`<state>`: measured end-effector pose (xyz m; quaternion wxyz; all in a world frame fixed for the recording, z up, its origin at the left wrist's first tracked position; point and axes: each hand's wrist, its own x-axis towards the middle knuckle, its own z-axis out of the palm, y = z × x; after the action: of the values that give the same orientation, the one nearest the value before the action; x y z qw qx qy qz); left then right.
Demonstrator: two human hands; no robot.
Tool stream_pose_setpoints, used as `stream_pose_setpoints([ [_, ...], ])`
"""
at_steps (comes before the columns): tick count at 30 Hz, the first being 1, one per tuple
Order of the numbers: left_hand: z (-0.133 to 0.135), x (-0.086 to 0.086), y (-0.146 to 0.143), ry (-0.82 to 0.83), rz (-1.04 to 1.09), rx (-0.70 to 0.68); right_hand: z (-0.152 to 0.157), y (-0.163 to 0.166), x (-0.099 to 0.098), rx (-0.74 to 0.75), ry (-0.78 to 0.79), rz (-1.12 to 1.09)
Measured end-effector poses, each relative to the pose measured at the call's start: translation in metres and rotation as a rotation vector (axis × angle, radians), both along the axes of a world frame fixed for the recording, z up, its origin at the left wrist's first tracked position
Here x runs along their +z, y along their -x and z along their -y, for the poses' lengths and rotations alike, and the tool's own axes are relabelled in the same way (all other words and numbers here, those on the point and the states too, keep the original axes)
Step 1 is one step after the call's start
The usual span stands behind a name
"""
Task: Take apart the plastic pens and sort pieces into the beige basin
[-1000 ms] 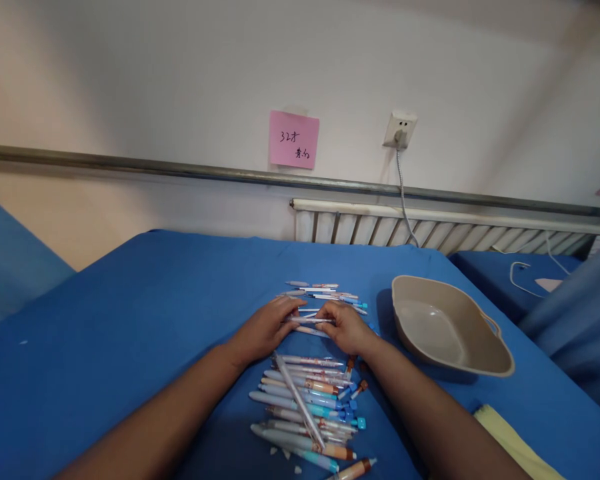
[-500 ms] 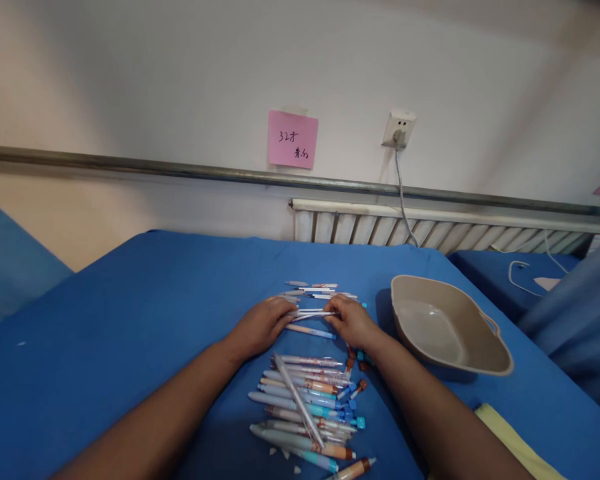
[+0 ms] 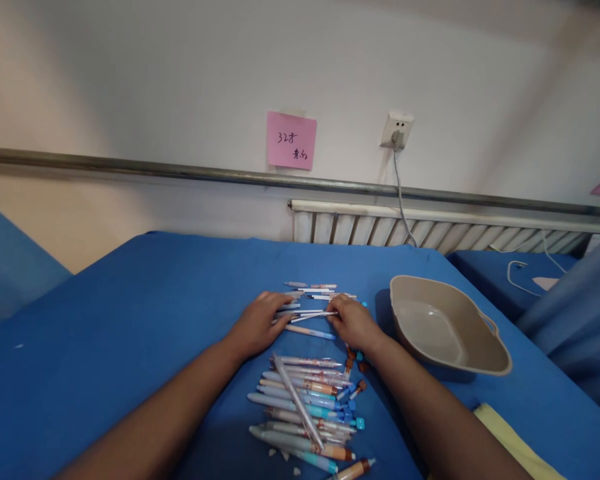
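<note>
Two thin white pen refills (image 3: 313, 314) stretch between my hands at the middle of the blue-covered table. My right hand (image 3: 353, 321) pinches their right ends, fingertips pressed together. On the other side, my left hand (image 3: 261, 323) rests with thumb and fingers apart around the left ends and some pen parts. Just below the refills lies an orange and blue pen barrel (image 3: 310, 331). More refills and barrels (image 3: 320, 291) lie in a loose row beyond my hands. Nearer to me is a pile of pastel pens (image 3: 300, 400), with one clear pen lying slantwise across it.
A beige plastic basin (image 3: 445, 327) stands to the right of my right hand. Brown and blue pen caps (image 3: 353, 390) lie along the pile's right side. A yellow cloth (image 3: 510, 440) is at the lower right. Behind the table are a radiator (image 3: 350, 230) and a wall socket (image 3: 397, 130).
My left thumb and fingers have spread apart, showing pen parts between them. The right hand keeps its pinch on the refills, almost in the same place.
</note>
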<state>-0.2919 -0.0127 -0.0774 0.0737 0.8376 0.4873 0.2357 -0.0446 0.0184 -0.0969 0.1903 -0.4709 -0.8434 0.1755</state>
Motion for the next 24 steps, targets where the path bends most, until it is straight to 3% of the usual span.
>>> stream_pose_setpoints([
  [6, 0.0, -0.003, -0.008, 0.052, 0.002, -0.109, 0.008, 0.013, -0.002, 0.056, -0.021, -0.058],
  [9, -0.002, -0.005, -0.006, 0.033, -0.009, -0.077, 0.007, 0.01, 0.001, 0.06, -0.025, -0.04],
  [15, -0.006, -0.006, -0.001, -0.013, -0.072, 0.038, 0.0, -0.005, 0.009, -0.072, -0.068, 0.168],
  [18, -0.005, -0.007, -0.002, -0.021, -0.071, 0.038, 0.004, -0.002, 0.012, -0.093, -0.101, 0.153],
  [24, -0.003, -0.007, -0.003, -0.041, -0.03, 0.059, 0.024, 0.018, 0.017, 0.193, -0.01, 0.052],
])
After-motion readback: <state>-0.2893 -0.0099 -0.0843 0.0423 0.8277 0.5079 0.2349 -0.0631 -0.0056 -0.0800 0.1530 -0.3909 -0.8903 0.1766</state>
